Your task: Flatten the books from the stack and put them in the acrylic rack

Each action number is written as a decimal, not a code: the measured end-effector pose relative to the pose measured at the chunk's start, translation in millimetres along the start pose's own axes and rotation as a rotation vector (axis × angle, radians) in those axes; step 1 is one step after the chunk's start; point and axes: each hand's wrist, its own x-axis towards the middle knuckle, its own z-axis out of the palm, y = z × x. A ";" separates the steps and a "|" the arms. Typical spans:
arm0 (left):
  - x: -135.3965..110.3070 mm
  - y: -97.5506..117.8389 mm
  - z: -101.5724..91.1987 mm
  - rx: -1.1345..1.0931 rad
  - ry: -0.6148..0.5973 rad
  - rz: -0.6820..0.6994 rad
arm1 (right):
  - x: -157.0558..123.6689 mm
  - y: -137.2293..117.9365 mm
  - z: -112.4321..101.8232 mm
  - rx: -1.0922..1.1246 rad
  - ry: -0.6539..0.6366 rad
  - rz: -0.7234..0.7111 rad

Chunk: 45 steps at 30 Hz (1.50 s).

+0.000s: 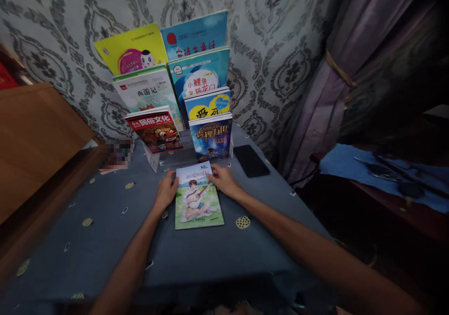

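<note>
A thin green book (198,200) with a drawn figure on its cover lies flat on the blue-grey tablecloth (105,240). My left hand (167,189) grips its upper left edge, fingers curled on the cover. My right hand (221,179) holds the upper right corner the same way. Just beyond the book stands a clear tiered display rack (164,158) filled with several children's books, the nearest being a red one (156,130) and a dark blue one (211,136).
A black phone (251,160) lies to the right of the rack. A wooden cabinet (31,137) stands at the left. Patterned wallpaper is behind the rack, a purple curtain (329,85) at the right, and a blue cloth with tools (386,174) on a side surface.
</note>
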 end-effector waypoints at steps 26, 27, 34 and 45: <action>-11.2 3.1 9.2 0.367 -0.023 0.285 | -27.2 -47.1 3.1 -0.768 -0.039 -0.244; -11.5 2.6 10.0 0.360 -0.024 0.283 | -28.0 -45.7 5.4 -0.739 -0.061 -0.308; -12.1 2.5 13.5 0.322 -0.120 0.335 | -29.6 -34.0 16.6 -0.701 -0.290 -0.399; -13.3 16.7 9.8 0.493 -0.175 0.322 | -28.0 -31.1 18.5 -0.682 -0.303 -0.370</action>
